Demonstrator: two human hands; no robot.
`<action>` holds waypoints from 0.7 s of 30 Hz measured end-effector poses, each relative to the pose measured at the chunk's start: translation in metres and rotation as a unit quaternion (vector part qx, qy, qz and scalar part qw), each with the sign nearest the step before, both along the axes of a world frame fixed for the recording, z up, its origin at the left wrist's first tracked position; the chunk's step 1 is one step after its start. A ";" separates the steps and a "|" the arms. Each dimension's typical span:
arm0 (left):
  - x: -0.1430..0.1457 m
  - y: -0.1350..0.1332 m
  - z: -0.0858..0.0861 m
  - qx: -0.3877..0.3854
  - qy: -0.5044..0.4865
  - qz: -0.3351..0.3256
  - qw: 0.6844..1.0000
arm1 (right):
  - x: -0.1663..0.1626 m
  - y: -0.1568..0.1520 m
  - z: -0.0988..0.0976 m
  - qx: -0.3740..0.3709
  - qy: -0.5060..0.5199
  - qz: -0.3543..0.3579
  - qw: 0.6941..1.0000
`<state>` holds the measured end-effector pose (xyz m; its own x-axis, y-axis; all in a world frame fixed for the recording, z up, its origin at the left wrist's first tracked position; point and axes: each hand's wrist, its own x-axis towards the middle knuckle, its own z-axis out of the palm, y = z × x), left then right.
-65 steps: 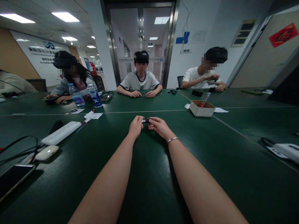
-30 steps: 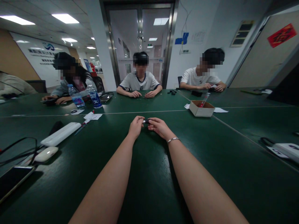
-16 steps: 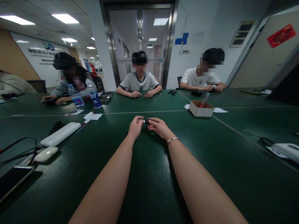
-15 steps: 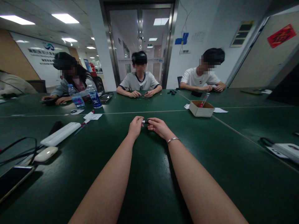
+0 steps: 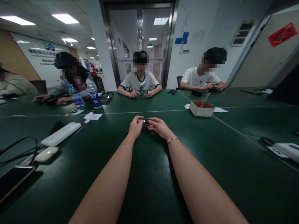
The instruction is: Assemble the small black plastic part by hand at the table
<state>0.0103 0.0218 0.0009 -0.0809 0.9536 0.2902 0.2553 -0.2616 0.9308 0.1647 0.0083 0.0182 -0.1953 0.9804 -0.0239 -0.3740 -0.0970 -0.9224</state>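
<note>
Both my arms stretch out over the dark green table point(image 5: 149, 174). My left hand point(image 5: 135, 127) and my right hand point(image 5: 158, 127) meet at the table's middle, fingers pinched on the two ends of a small black part point(image 5: 146, 121) held between them just above the surface. Its shape is too small to make out. A thin metal bracelet point(image 5: 173, 139) circles my right wrist.
A cardboard box point(image 5: 201, 108) with a red-tipped tube stands at the right. At the left lie a white case point(image 5: 61, 133), a white mouse-like device point(image 5: 46, 154), black cables, a phone point(image 5: 12, 181) and two water bottles point(image 5: 94, 96). Several people sit along the far side.
My hands have kept their place and grip on the small black part. The people across the table have shifted their hands and heads slightly.
</note>
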 end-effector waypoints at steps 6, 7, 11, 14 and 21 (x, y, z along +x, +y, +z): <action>-0.001 0.000 0.000 -0.009 0.024 -0.004 1.000 | 0.000 0.000 0.000 -0.003 -0.003 -0.003 1.000; -0.001 0.000 0.000 -0.010 0.024 -0.002 1.000 | 0.000 0.001 0.000 -0.004 -0.003 -0.003 1.000; -0.001 -0.002 0.002 -0.012 0.010 -0.009 1.000 | 0.000 0.002 -0.001 0.000 0.002 0.002 1.000; 0.001 -0.003 0.004 -0.011 0.004 -0.012 1.000 | 0.000 0.002 -0.001 0.002 0.003 0.005 1.000; 0.000 -0.002 0.002 -0.014 -0.004 -0.022 1.000 | 0.003 0.001 -0.002 0.027 0.005 0.026 0.999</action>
<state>0.0105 0.0198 0.0033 -0.0408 0.9640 0.2628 0.2371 -0.2462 0.9398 0.1676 0.0092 0.0161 -0.2457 0.9689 0.0308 -0.3796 -0.0669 -0.9227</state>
